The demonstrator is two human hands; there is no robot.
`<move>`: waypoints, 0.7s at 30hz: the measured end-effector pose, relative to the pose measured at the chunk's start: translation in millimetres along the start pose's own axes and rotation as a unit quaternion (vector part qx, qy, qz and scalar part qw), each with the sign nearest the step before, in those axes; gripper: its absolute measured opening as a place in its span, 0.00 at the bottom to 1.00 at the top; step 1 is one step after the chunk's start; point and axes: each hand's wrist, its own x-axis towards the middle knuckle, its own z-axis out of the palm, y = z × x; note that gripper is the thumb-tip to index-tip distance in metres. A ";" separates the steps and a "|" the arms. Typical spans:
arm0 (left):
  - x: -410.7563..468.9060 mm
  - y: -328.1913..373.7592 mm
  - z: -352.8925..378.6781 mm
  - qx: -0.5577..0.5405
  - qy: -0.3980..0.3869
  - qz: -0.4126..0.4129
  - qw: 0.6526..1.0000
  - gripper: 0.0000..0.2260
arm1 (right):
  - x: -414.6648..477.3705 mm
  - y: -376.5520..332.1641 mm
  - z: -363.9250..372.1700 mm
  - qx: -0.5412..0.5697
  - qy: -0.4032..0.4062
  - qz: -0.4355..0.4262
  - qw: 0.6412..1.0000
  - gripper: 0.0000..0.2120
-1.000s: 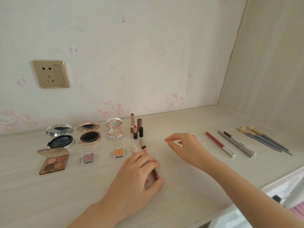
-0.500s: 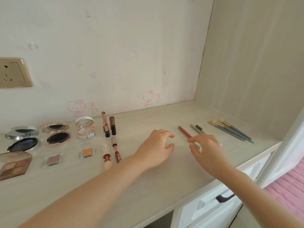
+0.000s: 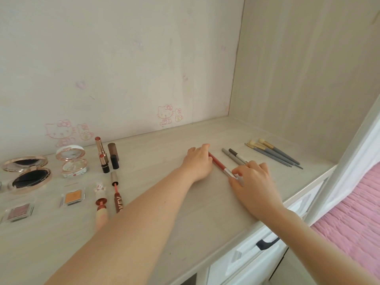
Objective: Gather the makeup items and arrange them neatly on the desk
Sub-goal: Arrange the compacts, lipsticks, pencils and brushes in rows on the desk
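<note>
Right hand (image 3: 255,183) grip pinches silver end of red lip liner (image 3: 218,162), bare surface (image 3: 205,212) toward front edge — left hand (image 3: 198,160) covers far tip, its grip cannot be told.

Cat stickers (image 3: 166,115) on the wall (image 3: 123,58), black drawer handle (image 3: 267,242), pink bedspread (image 3: 349,202)

A red lip pencil (image 3: 220,165) is laid slantwise on the desk (image 3: 195,223), touched at its far end by the left hand (image 3: 198,162) and pinched at its silver end by the right hand (image 3: 254,178).
</note>
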 end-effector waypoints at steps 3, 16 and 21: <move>2.9 0.5 0.7 -0.008 -0.004 0.001 1.000 0.21 | 0.1 0.5 1.0 0.002 0.002 0.006 1.000 0.14; -26.7 -16.1 -31.9 -0.154 0.155 0.002 0.976 0.13 | -1.2 -14.6 -8.1 0.057 0.058 -0.021 0.996 0.12; -55.9 -34.2 -56.6 -0.162 0.184 0.003 0.969 0.07 | -1.6 -34.2 -15.1 0.117 0.062 -0.039 0.990 0.09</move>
